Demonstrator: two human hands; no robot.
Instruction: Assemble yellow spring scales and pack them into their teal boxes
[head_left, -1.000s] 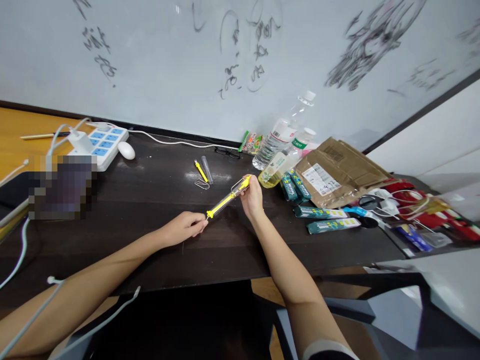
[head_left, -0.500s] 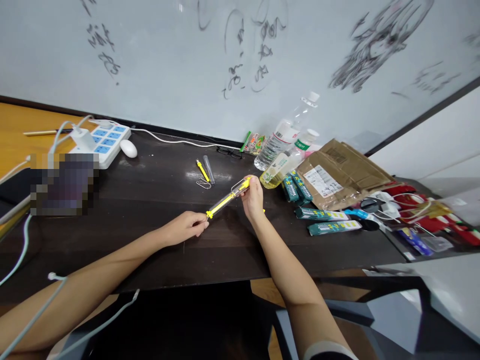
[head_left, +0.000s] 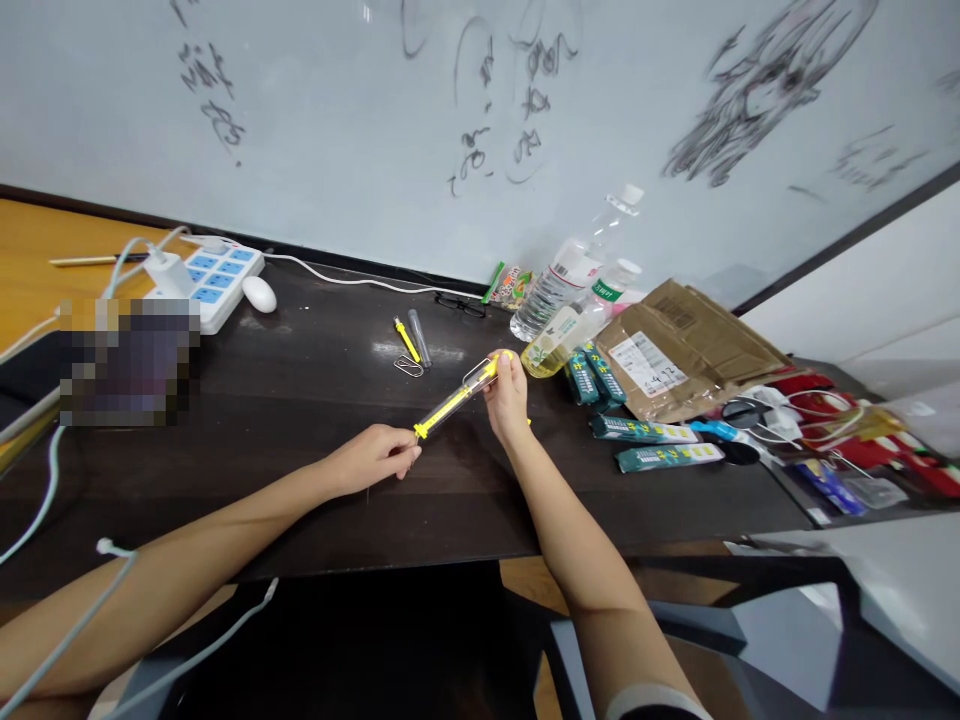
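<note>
A slim clear tube with yellow ends is held at a slant between both hands above the dark table, a yellow strip showing along it and a thin metal wire loop near its upper end. My right hand is closed around the upper end. My left hand pinches at the lower yellow end; its fingertips partly hide what they grip there. Just behind the tube lie a small yellow stick, a clear empty-looking tube and a bent wire clip.
Two plastic bottles, several teal boxes and a brown cardboard parcel are to the right. On the left are a power strip, a white mouse and a pixelated device. Glasses rest near the whiteboard.
The view has shifted very slightly. Both hands keep their grip on the tube in nearly the same pose, and the things on the table stay put.
</note>
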